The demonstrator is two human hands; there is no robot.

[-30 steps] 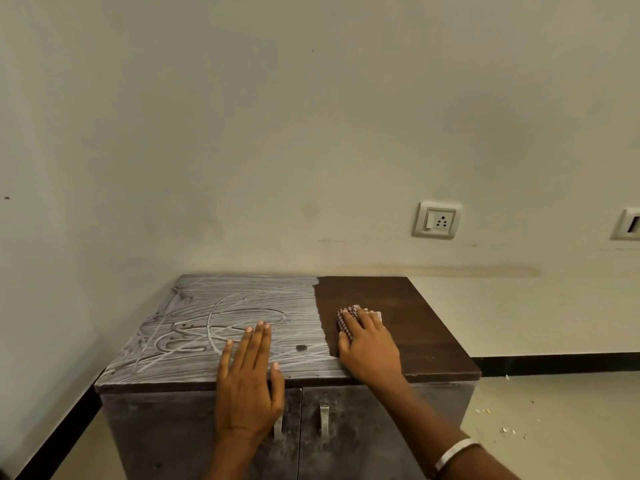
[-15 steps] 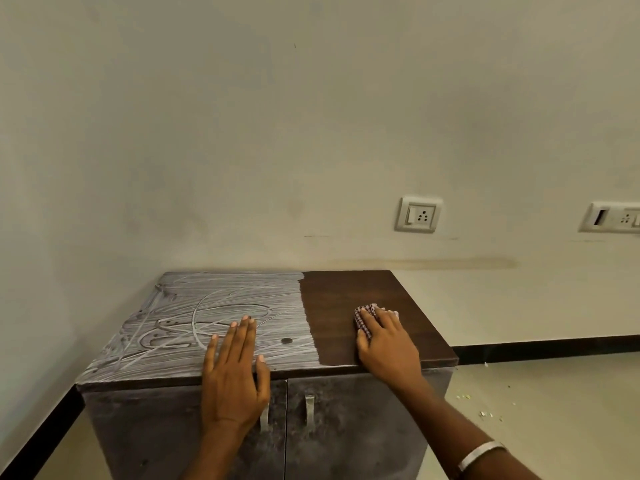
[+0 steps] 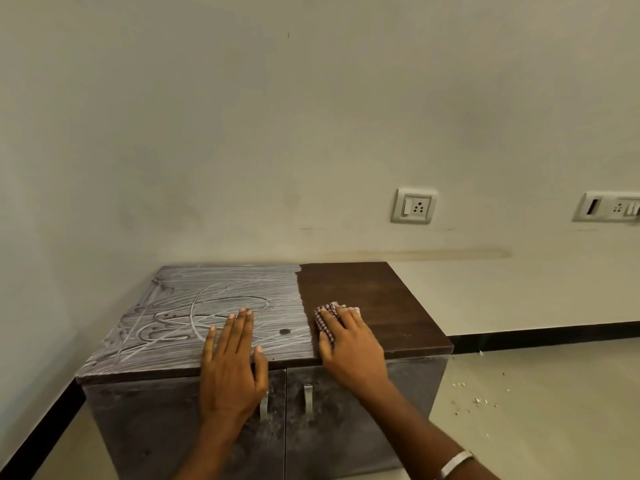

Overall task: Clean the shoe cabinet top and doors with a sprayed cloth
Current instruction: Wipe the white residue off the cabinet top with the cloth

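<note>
The low shoe cabinet stands against the wall. The left part of its top is grey-white with streaked dust; the right part is dark brown wood. My right hand presses a checked red-and-white cloth flat on the top at the line between dusty and dark. My left hand lies flat with fingers together on the dusty part near the front edge. The two dusty doors carry metal handles; my left hand partly hides the left handle.
A small dark spot sits on the dusty top between my hands. Wall sockets and a switch panel are on the wall to the right. Crumbs lie on the floor right of the cabinet. A black skirting runs along the wall.
My right hand with the cloth went right over the dark wood, then came back left to the dust line. My left hand stays flat on the top.
</note>
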